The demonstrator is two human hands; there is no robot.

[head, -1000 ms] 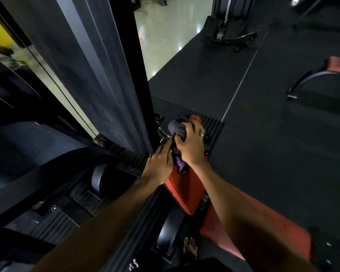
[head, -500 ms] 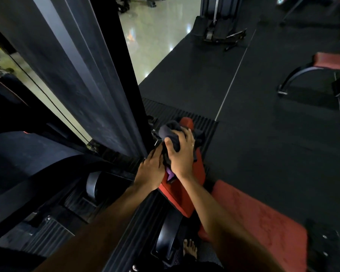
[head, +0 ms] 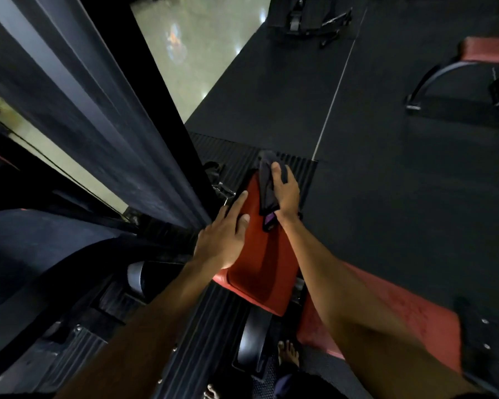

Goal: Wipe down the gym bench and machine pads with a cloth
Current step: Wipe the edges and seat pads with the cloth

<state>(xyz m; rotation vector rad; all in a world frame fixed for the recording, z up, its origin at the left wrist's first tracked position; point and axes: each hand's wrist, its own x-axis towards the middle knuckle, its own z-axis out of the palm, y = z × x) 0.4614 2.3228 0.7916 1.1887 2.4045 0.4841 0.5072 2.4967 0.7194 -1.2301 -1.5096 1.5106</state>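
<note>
Red pad (head: pixel 260 263): right hand (head: pixel 286 194) grips cloth (head: pixel 266 181).

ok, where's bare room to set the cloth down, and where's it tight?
Free: lower red pad, between left hand and right forearm; red seat beyond that forearm. Crowded: pad's far end, where right hand grips cloth and left fingers sit by the black upright.

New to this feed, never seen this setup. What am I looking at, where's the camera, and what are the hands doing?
No robot here: a person wears one wide-angle head camera looking down at their bare hands. The right hand grips a dark cloth on the far end of a red pad. The left hand rests flat on the pad's left edge, holding nothing. The dark column at left is the machine's frame. A red seat lies lower right.
</note>
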